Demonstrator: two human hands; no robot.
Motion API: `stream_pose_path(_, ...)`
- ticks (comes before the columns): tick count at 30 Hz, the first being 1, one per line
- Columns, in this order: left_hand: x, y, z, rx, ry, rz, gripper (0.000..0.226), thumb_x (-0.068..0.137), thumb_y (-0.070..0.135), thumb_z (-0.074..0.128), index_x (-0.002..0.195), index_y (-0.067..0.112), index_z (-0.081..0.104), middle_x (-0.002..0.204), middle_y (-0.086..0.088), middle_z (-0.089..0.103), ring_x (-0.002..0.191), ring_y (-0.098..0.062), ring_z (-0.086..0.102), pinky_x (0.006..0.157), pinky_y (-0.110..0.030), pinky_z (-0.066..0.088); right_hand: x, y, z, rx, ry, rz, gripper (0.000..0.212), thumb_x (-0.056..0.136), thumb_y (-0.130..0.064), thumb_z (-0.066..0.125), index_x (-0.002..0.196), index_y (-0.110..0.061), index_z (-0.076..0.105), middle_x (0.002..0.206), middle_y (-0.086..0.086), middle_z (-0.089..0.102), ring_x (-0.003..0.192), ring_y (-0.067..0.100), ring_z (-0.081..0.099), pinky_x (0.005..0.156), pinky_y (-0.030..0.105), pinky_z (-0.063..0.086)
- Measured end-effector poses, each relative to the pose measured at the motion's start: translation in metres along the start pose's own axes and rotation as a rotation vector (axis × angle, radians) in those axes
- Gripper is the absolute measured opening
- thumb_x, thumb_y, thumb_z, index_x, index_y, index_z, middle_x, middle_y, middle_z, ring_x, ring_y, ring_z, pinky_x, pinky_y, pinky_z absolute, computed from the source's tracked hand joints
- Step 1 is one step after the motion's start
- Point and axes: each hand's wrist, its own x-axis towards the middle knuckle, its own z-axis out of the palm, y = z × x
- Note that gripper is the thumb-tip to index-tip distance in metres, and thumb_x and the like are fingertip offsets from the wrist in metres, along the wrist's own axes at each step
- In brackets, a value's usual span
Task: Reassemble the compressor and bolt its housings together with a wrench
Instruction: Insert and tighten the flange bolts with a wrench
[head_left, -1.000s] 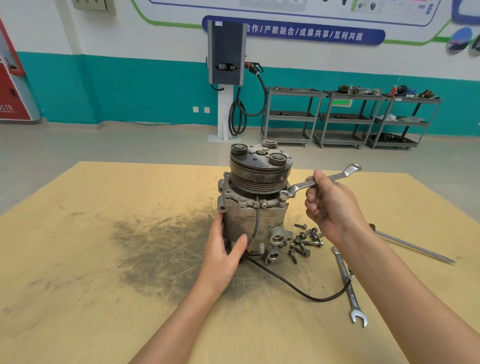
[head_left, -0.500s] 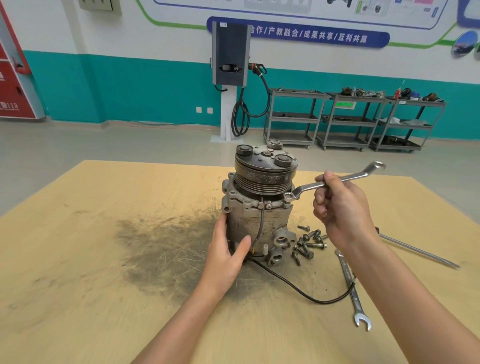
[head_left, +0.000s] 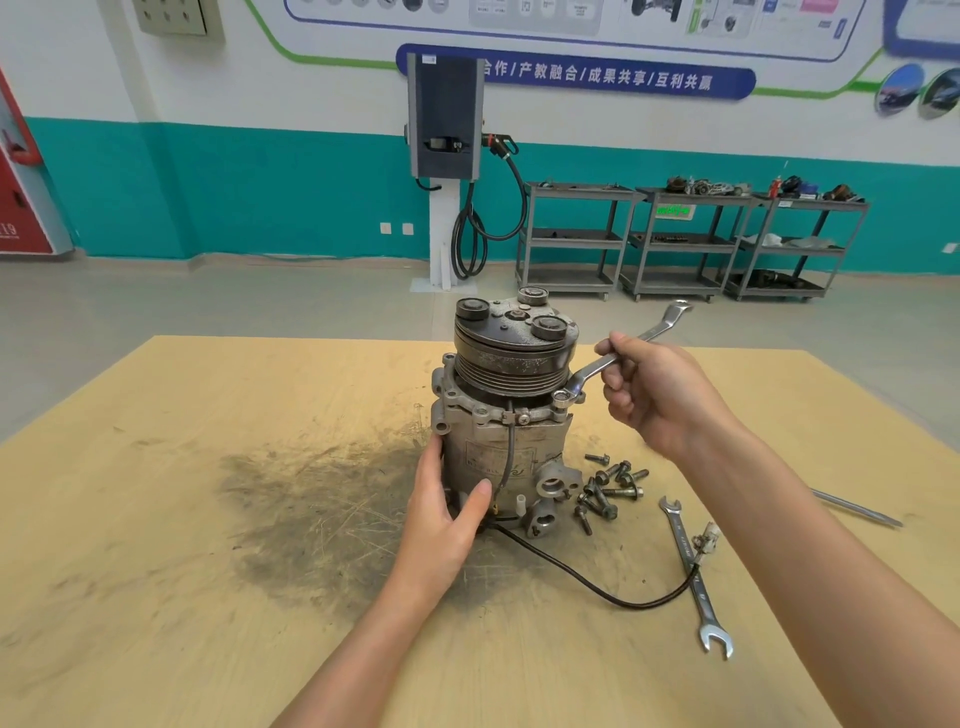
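The grey compressor (head_left: 506, 415) stands upright on the wooden table (head_left: 156, 519), with its pulley on top. My left hand (head_left: 447, 514) grips its lower body from the left, thumb across the front. My right hand (head_left: 660, 395) holds a ring wrench (head_left: 613, 358) by the shaft. The wrench's ring end sits over a bolt (head_left: 563, 399) on the right of the housing flange, and the handle slants up to the right.
Several loose bolts (head_left: 608, 486) lie right of the compressor's base. A second open-end wrench (head_left: 693, 571) and the compressor's black cable (head_left: 597, 587) lie at the front right. A long rod (head_left: 857, 509) lies at the far right. A dark grease patch (head_left: 322, 499) stains the table.
The wrench handle has swung away from me, toward the far side, with the ring end staying on the flange bolt. My left hand has kept its grip on the compressor.
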Motion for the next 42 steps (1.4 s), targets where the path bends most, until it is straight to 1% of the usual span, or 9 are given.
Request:
stream_pose_path(5, 0.000, 0.000, 0.000, 0.003, -0.001, 0.001, 0.066, 0.093, 0.017, 0.062, 0.141, 0.040, 0.022, 0.145, 0.020, 0.037, 0.131, 0.016, 0.033, 0.107, -0.009, 0.029, -0.002, -0.016, -0.004, 0.099, -0.029, -0.058, 0.029, 0.104, -0.027, 0.039, 0.080, -0.016, 0.052, 0.047, -0.002, 0.044, 0.038, 0.011, 0.036, 0.040, 0.021, 0.030)
stream_pose_path(8, 0.000, -0.001, -0.001, -0.010, -0.001, 0.009, 0.066, 0.093, 0.015, 0.062, 0.143, 0.037, 0.025, 0.146, 0.016, 0.040, 0.136, 0.006, 0.035, 0.113, -0.022, 0.031, -0.005, -0.022, -0.029, 0.065, -0.019, -0.121, 0.035, 0.105, -0.029, 0.037, 0.075, -0.015, 0.049, 0.043, -0.002, 0.036, 0.035, 0.011, 0.028, 0.036, 0.021, 0.023)
stream_pose_path(13, 0.001, -0.004, 0.000, -0.026, 0.003, 0.010, 0.071, 0.092, 0.017, 0.063, 0.152, 0.025, 0.025, 0.150, 0.013, 0.038, 0.138, 0.001, 0.035, 0.116, -0.031, 0.031, -0.024, 0.012, -0.105, -0.939, 0.084, 0.001, 0.043, 0.103, -0.032, 0.043, 0.067, -0.010, 0.050, 0.041, -0.007, 0.039, 0.036, 0.011, 0.032, 0.039, 0.021, 0.023)
stream_pose_path(18, 0.002, -0.004, 0.001, -0.036, 0.006, 0.020, 0.069, 0.092, 0.013, 0.063, 0.147, 0.032, 0.025, 0.142, 0.025, 0.039, 0.134, 0.009, 0.036, 0.111, -0.021, 0.031, -0.038, 0.064, -0.145, -1.665, 0.110, 0.220, 0.042, 0.100, -0.049, 0.033, 0.075, -0.023, 0.052, 0.075, -0.007, 0.056, 0.073, 0.016, 0.056, 0.063, 0.028, 0.041)
stream_pose_path(23, 0.001, -0.002, 0.000, -0.031, 0.013, 0.022, 0.066, 0.093, 0.010, 0.062, 0.137, 0.040, 0.025, 0.131, 0.036, 0.036, 0.118, 0.029, 0.036, 0.093, 0.003, 0.032, -0.035, 0.085, -0.148, -1.810, 0.107, 0.171, 0.048, 0.098, -0.059, 0.026, 0.071, -0.025, 0.046, 0.075, -0.011, 0.050, 0.079, 0.017, 0.056, 0.064, 0.027, 0.041)
stream_pose_path(31, 0.000, -0.001, 0.000, -0.054, 0.011, 0.001, 0.067, 0.093, 0.011, 0.062, 0.140, 0.037, 0.021, 0.131, 0.037, 0.033, 0.115, 0.033, 0.033, 0.090, 0.006, 0.031, -0.031, 0.079, -0.133, -2.077, 0.157, -0.003, 0.037, 0.102, -0.053, 0.020, 0.092, -0.028, 0.046, 0.098, -0.008, 0.062, 0.100, 0.017, 0.063, 0.065, 0.028, 0.036)
stream_pose_path(36, -0.001, -0.001, -0.001, -0.043, 0.000, -0.006, 0.070, 0.092, 0.011, 0.063, 0.141, 0.039, 0.022, 0.135, 0.035, 0.034, 0.122, 0.026, 0.033, 0.097, 0.001, 0.031, -0.031, 0.013, -0.071, -1.349, 0.306, -0.394, 0.053, 0.090, -0.069, 0.030, 0.117, -0.028, 0.052, 0.088, -0.010, 0.058, 0.087, 0.018, 0.055, 0.069, 0.031, 0.039)
stream_pose_path(39, -0.002, 0.001, -0.002, -0.045, -0.007, -0.018, 0.072, 0.092, 0.010, 0.064, 0.139, 0.041, 0.019, 0.135, 0.036, 0.031, 0.121, 0.029, 0.030, 0.097, 0.003, 0.028, -0.038, -0.017, -0.003, -0.727, 0.068, -0.538, 0.088, 0.069, -0.086, 0.042, 0.138, -0.031, 0.037, 0.126, -0.006, 0.056, 0.114, 0.009, 0.053, 0.087, 0.027, 0.046)
stream_pose_path(42, -0.004, 0.003, -0.002, -0.045, -0.007, -0.026, 0.072, 0.092, 0.010, 0.063, 0.140, 0.040, 0.018, 0.134, 0.038, 0.028, 0.117, 0.034, 0.027, 0.095, 0.005, 0.027, -0.031, -0.020, 0.049, -0.594, -0.007, -0.467, 0.109, 0.063, -0.085, 0.049, 0.150, -0.027, 0.019, 0.155, 0.002, 0.032, 0.138, 0.018, 0.036, 0.112, 0.042, 0.033)
